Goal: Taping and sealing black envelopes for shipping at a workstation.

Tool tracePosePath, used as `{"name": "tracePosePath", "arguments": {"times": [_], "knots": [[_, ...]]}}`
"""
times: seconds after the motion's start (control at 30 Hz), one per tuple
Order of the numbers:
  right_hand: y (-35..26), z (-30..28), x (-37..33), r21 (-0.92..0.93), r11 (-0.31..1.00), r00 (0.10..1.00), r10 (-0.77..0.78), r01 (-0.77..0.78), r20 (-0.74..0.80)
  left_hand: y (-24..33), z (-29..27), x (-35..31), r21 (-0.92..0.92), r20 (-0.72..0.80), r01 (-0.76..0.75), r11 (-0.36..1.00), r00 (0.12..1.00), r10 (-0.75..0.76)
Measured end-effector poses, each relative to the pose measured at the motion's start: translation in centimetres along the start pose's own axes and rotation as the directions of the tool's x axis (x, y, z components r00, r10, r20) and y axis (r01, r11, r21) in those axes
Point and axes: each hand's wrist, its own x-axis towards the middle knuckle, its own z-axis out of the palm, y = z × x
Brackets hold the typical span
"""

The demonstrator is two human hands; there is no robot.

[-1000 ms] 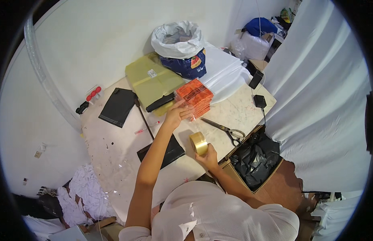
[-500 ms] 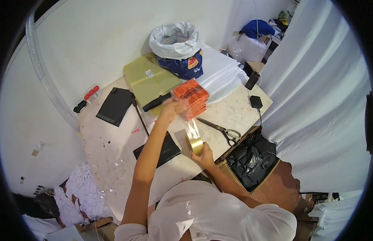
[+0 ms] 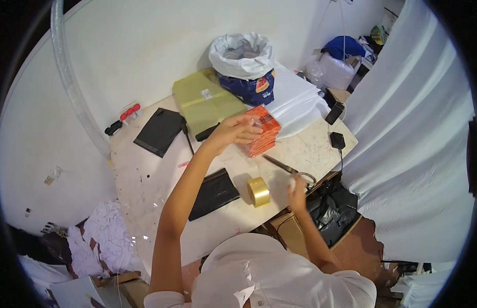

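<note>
Fingers stretched out, my left hand [image 3: 233, 134] lies against the left side of a stack of orange packets [image 3: 266, 126] in clear wrap. My right hand [image 3: 297, 193] is at the handle end of large dark scissors [image 3: 280, 164]; its fingers are blurred, and whether they grip the handle is unclear. A roll of golden tape [image 3: 258, 192] stands on its edge on the table between my hands, touched by neither. Left of the roll lies a black plastic mailer bag [image 3: 215, 195]. A black-handled tool [image 3: 205, 132] lies partly hidden behind my left hand.
Against the wall stands a blue-and-white sack [image 3: 246, 87], beside yellowish folded sheets [image 3: 205, 100] and white sheets [image 3: 295, 100]. Another black mailer [image 3: 160, 132] lies at left. A cardboard box with black bags [image 3: 333, 215] stands below the table's right edge.
My right hand has let go of the tape roll and moved right to the scissors. The stretched tape strip is no longer seen. My left hand has opened beside the orange stack.
</note>
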Motion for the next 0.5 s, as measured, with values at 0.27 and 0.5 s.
{"name": "tracePosePath", "arguments": {"times": [0.27, 0.5], "knots": [[8.0, -7.0, 2.2, -0.262, 0.954, 0.883, -0.005, 0.145, 0.470, 1.7, 1.3, 0.2, 0.067, 0.104, 0.099, 0.993, 0.989, -0.105], [8.2, -9.8, 3.0, -0.325, 0.943, 0.741, 0.169, 0.071, 0.650, 2.6, 1.9, 0.8, 0.119, 0.222, 0.161, 0.980, 0.958, -0.184]]}}
